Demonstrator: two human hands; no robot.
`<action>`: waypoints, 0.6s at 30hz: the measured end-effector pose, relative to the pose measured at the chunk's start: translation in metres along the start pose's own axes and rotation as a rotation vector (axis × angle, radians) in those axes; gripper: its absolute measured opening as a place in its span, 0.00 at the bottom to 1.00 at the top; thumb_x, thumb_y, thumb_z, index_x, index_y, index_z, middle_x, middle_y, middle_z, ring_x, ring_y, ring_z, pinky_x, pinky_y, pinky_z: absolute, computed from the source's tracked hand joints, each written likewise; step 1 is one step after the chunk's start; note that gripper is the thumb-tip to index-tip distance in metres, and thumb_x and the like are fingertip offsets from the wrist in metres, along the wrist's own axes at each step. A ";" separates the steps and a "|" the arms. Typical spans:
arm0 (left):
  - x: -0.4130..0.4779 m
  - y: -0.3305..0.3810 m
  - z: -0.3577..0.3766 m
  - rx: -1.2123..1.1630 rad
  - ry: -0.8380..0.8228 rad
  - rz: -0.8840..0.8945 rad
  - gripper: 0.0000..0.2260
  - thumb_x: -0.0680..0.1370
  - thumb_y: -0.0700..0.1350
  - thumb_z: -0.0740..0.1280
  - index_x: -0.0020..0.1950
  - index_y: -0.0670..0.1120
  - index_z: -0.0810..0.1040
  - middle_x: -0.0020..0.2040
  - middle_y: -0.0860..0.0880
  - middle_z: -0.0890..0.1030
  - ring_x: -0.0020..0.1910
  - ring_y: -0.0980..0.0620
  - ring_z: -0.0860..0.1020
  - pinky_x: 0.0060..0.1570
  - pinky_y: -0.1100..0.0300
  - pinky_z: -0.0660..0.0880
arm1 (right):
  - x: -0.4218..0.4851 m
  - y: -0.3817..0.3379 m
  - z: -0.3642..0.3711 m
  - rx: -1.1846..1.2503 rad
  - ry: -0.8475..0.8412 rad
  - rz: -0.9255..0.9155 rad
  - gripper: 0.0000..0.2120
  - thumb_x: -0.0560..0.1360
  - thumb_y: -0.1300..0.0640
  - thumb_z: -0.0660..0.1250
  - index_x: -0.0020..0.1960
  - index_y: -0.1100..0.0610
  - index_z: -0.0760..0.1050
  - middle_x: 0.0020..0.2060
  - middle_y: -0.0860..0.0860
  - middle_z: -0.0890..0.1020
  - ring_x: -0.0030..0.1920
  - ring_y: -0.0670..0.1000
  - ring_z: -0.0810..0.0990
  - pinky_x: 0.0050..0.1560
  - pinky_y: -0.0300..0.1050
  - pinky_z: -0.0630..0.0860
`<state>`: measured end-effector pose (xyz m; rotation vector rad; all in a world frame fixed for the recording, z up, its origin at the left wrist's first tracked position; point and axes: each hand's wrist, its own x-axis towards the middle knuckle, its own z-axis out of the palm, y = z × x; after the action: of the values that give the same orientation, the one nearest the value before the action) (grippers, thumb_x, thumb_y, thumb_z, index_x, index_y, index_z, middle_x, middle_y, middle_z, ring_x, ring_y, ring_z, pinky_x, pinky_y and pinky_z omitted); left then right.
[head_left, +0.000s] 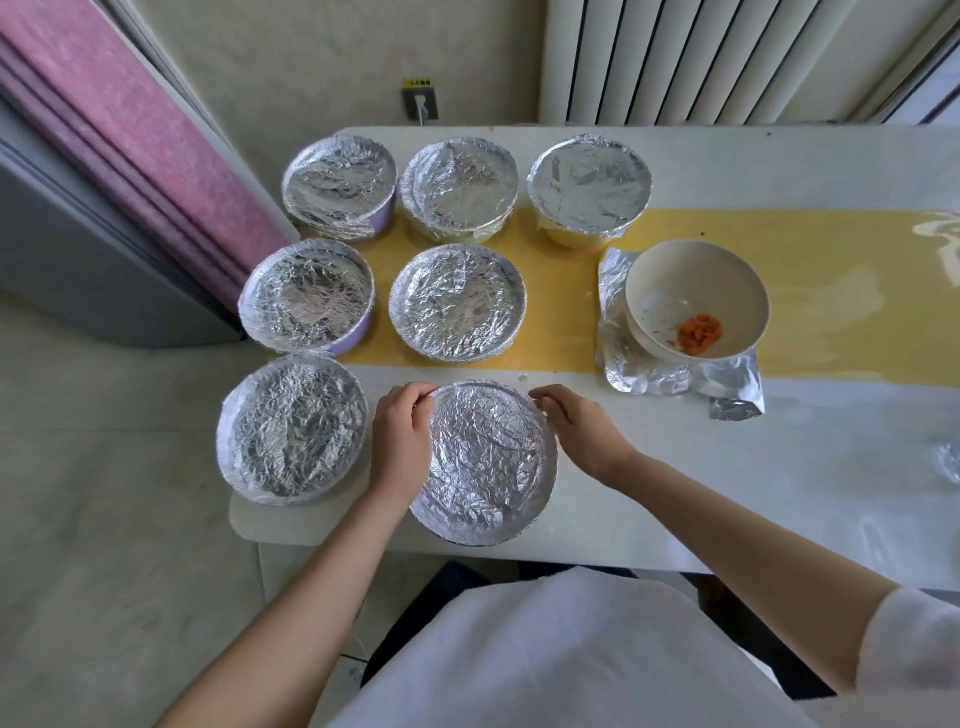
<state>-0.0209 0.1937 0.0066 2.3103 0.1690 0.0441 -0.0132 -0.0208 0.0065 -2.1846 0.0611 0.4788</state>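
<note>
Two grips — left hand (400, 441), right hand (582, 431) — pinch foil-covered bowl (485, 462).

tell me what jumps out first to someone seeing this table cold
Crinkled foil first: six covered bowls stand in rows on the left half of the table, and the nearest foil-covered bowl sits at the near edge with the left hand and right hand gripping its rim. Then the odd one out: an uncovered cream bowl holding orange food, on a foil sheet to the right.
</note>
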 end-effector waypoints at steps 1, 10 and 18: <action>0.004 -0.004 -0.005 0.030 -0.013 0.002 0.07 0.80 0.39 0.60 0.51 0.42 0.77 0.45 0.45 0.77 0.44 0.48 0.73 0.44 0.56 0.71 | 0.001 0.002 0.004 -0.025 0.006 -0.002 0.14 0.81 0.59 0.55 0.64 0.59 0.72 0.58 0.55 0.80 0.58 0.55 0.77 0.55 0.39 0.68; 0.011 -0.007 -0.025 0.324 -0.086 0.129 0.10 0.79 0.35 0.58 0.59 0.39 0.73 0.55 0.44 0.75 0.55 0.47 0.71 0.55 0.57 0.70 | -0.008 0.041 0.025 -0.617 -0.139 0.008 0.20 0.80 0.58 0.57 0.72 0.55 0.63 0.74 0.53 0.58 0.74 0.53 0.57 0.72 0.46 0.55; 0.014 -0.009 -0.026 0.474 -0.119 0.162 0.11 0.77 0.33 0.61 0.59 0.40 0.73 0.56 0.44 0.74 0.52 0.48 0.73 0.48 0.61 0.70 | -0.017 0.045 0.022 -0.551 -0.129 0.006 0.19 0.80 0.63 0.55 0.70 0.56 0.65 0.73 0.50 0.62 0.73 0.51 0.60 0.69 0.43 0.61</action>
<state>-0.0098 0.2206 0.0170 2.7860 -0.0794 -0.0573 -0.0456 -0.0337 -0.0335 -2.6811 -0.1529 0.7021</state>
